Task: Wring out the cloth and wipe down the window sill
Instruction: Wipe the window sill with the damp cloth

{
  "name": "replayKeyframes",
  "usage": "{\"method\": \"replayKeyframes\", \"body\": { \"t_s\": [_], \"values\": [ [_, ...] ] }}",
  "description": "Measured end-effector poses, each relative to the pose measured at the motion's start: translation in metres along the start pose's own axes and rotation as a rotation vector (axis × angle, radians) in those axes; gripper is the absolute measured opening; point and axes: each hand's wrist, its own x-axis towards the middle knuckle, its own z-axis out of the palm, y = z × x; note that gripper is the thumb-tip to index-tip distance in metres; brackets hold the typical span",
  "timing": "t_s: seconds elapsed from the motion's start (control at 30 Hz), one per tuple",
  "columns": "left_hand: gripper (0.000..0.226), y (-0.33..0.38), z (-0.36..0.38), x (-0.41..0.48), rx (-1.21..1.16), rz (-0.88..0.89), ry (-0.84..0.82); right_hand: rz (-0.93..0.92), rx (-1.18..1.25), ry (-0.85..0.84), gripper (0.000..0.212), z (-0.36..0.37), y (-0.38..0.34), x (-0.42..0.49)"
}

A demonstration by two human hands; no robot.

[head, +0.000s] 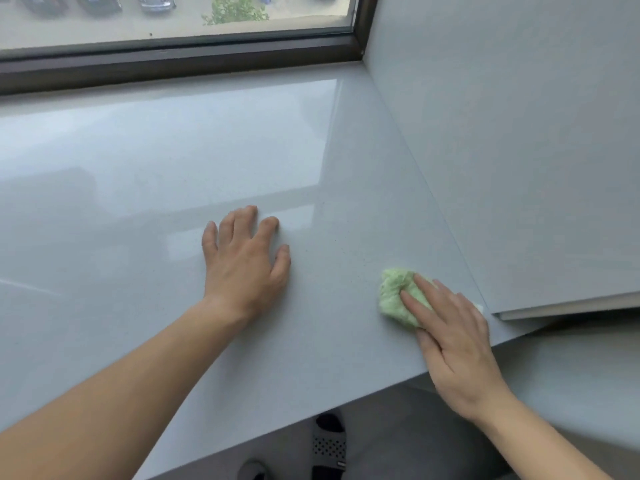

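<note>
Green cloth (394, 299) under right hand (453, 337) on window sill (173, 168)

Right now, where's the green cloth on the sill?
In the head view, the green cloth lies bunched on the window sill at the right, under the right hand fingers, near the side wall and the sill's front edge.

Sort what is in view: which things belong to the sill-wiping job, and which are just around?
Part of the job:
- green cloth, pressed flat by the right hand
- window sill
- left hand, resting flat on the sill

Just around:
- window frame
- side wall
- slipper on the floor
- parked cars and bush outside
</note>
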Motion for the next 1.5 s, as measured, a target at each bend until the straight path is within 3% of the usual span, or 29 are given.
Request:
{"method": "replayKeyframes", "body": {
  "t_s": [0.13,0.27,0.4,0.5,0.6,0.77,0.87,1.07,1.33,1.5],
  "values": [
    [0.05,-0.01,-0.003,0.03,0.015,-0.034,0.005,0.167,-0.011,0.093,0.056,-0.001,0.001,0.035],
    [0.056,-0.01,0.0,0.071,0.036,-0.103,-0.059,0.074,-0.039,0.069,0.056,-0.004,-0.004,0.087],
    [0.061,-0.006,0.009,0.08,0.106,-0.151,-0.034,-0.04,-0.105,0.079,0.056,-0.011,-0.011,0.199],
    [0.062,-0.005,0.011,0.081,0.102,-0.155,-0.029,0.044,-0.113,0.109,0.053,-0.016,-0.022,0.29],
    [0.063,-0.005,0.01,0.082,0.121,-0.152,-0.029,0.123,-0.122,0.131,0.053,-0.013,-0.036,0.319],
    [0.064,-0.004,0.008,0.081,0.136,-0.176,-0.031,-0.126,-0.131,0.048,0.058,-0.005,-0.044,0.276],
    [0.065,-0.003,0.008,0.083,0.155,-0.183,-0.042,-0.197,-0.178,0.026,0.054,-0.012,-0.052,0.323],
    [0.067,-0.005,0.007,0.085,0.168,-0.181,-0.058,0.021,-0.271,0.096,0.055,-0.02,-0.064,0.44],
    [0.067,-0.007,0.007,0.086,0.158,-0.172,-0.055,0.202,-0.367,0.155,0.064,-0.032,-0.05,0.422],
    [0.066,-0.009,0.008,0.085,0.122,-0.158,-0.031,0.246,-0.326,0.183,0.062,-0.025,-0.044,0.342]
  ]
}}
